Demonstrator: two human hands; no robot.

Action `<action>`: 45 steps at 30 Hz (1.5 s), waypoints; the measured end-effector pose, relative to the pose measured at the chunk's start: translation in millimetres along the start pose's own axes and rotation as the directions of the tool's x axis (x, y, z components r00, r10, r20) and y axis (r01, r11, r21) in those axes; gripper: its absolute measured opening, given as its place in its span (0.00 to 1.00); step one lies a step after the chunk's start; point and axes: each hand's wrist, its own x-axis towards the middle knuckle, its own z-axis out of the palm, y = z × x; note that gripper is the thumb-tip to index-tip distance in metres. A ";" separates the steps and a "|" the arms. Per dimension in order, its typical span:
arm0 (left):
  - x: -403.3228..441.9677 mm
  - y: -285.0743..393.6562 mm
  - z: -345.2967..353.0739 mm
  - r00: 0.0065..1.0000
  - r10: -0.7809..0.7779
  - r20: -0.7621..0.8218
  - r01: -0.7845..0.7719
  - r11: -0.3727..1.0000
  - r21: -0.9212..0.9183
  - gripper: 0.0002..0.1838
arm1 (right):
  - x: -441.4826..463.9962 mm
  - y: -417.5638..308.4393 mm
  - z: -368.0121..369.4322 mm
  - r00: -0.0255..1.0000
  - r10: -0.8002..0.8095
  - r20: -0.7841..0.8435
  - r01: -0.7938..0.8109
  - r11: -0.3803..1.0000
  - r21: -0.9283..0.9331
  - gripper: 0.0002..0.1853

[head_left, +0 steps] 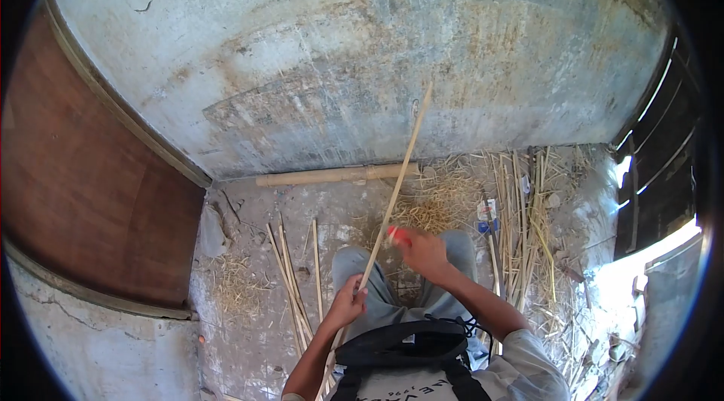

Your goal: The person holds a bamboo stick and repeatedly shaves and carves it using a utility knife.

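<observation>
My left hand (347, 304) is closed around the lower part of a long, pale bamboo strip (405, 157). The strip slants up and away from me, its far end in front of the wall. My right hand (426, 258) is closed on a small red object (399, 234), close beside the strip's middle. Whether the red object touches the strip, and what kind of tool it is, I cannot make out. Both hands are above my grey trousers (457, 248), between my knees.
More strips (289, 273) lie on the floor at my left, and a bundle of strips (520, 220) at my right. Shavings (430, 212) are piled ahead. A bamboo pole (332, 175) lies along the wall (339, 99). A brown door (98, 175) stands at the left.
</observation>
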 end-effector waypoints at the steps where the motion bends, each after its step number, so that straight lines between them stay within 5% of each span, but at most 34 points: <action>1: 4.0 -6.8 2.0 1.000 0.002 0.003 -0.002 1.000 0.002 0.13 | 6.0 5.8 -1.6 1.000 0.002 -0.004 -0.002 1.000 0.000 0.13; 3: 15.4 -25.4 4.6 0.948 0.263 -0.178 -0.231 0.956 0.180 0.14 | 20.2 27.3 -8.1 0.982 0.054 -0.179 -0.114 0.933 -0.342 0.11; 7: 10.8 4.6 -1.7 0.951 0.257 -0.173 -0.204 0.940 0.274 0.15 | 27.7 48.7 -24.7 0.978 0.125 -0.167 -0.186 0.886 -0.426 0.10; 10: 11.6 12.3 6.4 0.951 0.263 -0.161 -0.216 0.941 0.262 0.16 | 27.1 63.0 -11.5 0.989 0.147 0.017 -0.108 0.800 -0.590 0.12; 12: 11.5 12.4 12.5 0.954 0.279 -0.105 -0.246 0.936 0.253 0.15 | 27.2 58.3 -3.2 0.970 0.174 0.169 -0.068 0.865 -0.498 0.14; 16: 10.0 -3.6 14.1 0.934 0.340 -0.107 -0.290 0.901 0.323 0.14 | 26.5 21.8 -23.5 0.959 0.193 0.210 -0.118 0.939 -0.322 0.15; 22: 20.5 -29.7 -8.0 0.988 0.098 -0.122 -0.034 0.896 0.443 0.12 | 20.6 7.7 -47.4 0.986 0.011 0.165 0.007 0.995 -0.104 0.15; 27: 25.5 -35.6 1.8 0.973 0.157 -0.167 -0.127 0.976 0.178 0.12 | 3.5 5.7 -15.7 0.975 -0.211 0.072 0.200 0.970 0.135 0.15; 33: 24.5 -12.9 10.6 0.991 0.119 -0.059 -0.125 0.985 -0.120 0.13 | -15.6 -13.5 -1.4 0.950 -0.281 0.135 0.249 0.945 0.209 0.17; 40: 18.6 43.9 3.5 0.992 0.080 0.096 -0.057 0.972 -0.227 0.14 | -10.4 -18.8 -9.6 0.990 -0.128 0.060 0.103 0.942 0.320 0.18; 42: 20.8 49.2 4.2 0.987 0.097 0.128 -0.072 0.980 -0.188 0.15 | -4.5 -22.3 -16.5 0.973 0.191 0.128 -0.230 0.787 0.573 0.18; 45: 19.4 62.9 6.1 0.975 0.138 0.174 -0.117 0.985 -0.126 0.16 | 12.4 -10.0 -4.3 0.986 0.151 0.077 -0.152 0.585 0.797 0.16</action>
